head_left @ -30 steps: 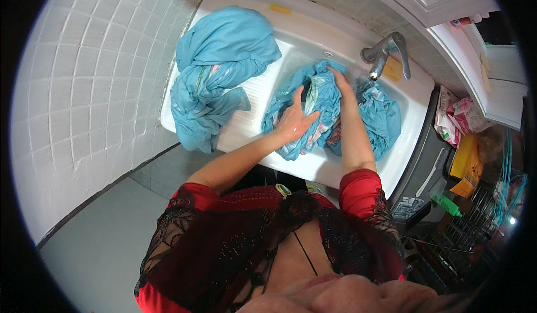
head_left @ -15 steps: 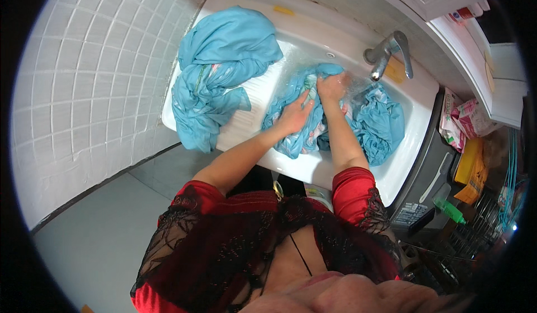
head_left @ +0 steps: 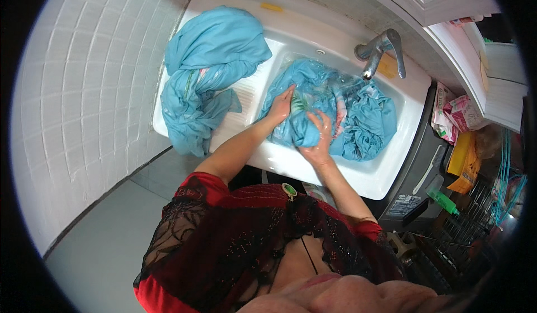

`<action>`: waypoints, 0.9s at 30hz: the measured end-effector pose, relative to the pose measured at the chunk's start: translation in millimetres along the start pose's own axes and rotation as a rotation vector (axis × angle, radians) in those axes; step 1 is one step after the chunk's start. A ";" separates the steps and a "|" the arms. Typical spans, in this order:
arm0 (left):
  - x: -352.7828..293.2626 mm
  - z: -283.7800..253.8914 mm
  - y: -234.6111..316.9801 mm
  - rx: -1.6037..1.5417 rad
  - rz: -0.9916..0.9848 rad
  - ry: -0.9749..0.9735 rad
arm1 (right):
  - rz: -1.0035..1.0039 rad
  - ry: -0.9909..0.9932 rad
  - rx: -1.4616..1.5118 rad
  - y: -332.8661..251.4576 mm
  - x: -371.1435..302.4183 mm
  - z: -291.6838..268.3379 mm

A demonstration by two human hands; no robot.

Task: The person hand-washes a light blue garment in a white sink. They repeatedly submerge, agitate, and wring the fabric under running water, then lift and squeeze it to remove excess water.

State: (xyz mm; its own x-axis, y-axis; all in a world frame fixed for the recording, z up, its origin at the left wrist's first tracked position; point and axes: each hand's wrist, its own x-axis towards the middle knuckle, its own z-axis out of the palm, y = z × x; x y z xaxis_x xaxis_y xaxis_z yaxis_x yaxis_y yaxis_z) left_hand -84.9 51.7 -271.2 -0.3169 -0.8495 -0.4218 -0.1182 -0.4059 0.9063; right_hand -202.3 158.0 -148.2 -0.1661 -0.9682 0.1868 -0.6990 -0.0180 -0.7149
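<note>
Blue cloth (head_left: 306,129): wet, bunched, patterned in part; between the hands and beyond them, touching both.
Left hand (head_left: 281,107): fingers close together, laid on the cloth; whether they pinch fabric cannot be told.
Right hand (head_left: 318,140): fingers spread over the cloth's near side.
Sink basin (head_left: 366,180): white; beneath both hands, containing the cloth.
Faucet (head_left: 380,53): metal; beyond the right hand, to its right.
Second blue cloth (head_left: 218,40): heaped left of the left hand, partly on the ribbed drainboard (head_left: 250,92).
</note>
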 end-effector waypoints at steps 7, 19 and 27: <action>13.9 1.7 -21.0 -0.343 0.045 -0.066 | 0.104 0.032 -0.115 24.9 41.9 42.3; 18.6 0.9 -21.7 1.041 0.198 -0.194 | 0.321 0.043 -0.377 68.6 133.3 86.2; -72.8 0.7 82.9 0.260 0.137 0.015 | 0.764 -0.336 0.722 140.9 167.6 45.7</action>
State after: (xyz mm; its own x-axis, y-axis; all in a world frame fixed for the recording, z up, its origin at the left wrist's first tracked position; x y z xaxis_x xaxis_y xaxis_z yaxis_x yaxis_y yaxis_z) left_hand -72.3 80.1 -165.3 -0.3331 -0.8960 -0.2937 -0.3133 -0.1886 0.9307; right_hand -296.8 -18.1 -248.4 -0.1070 -0.8028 -0.5866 0.0965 0.5788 -0.8098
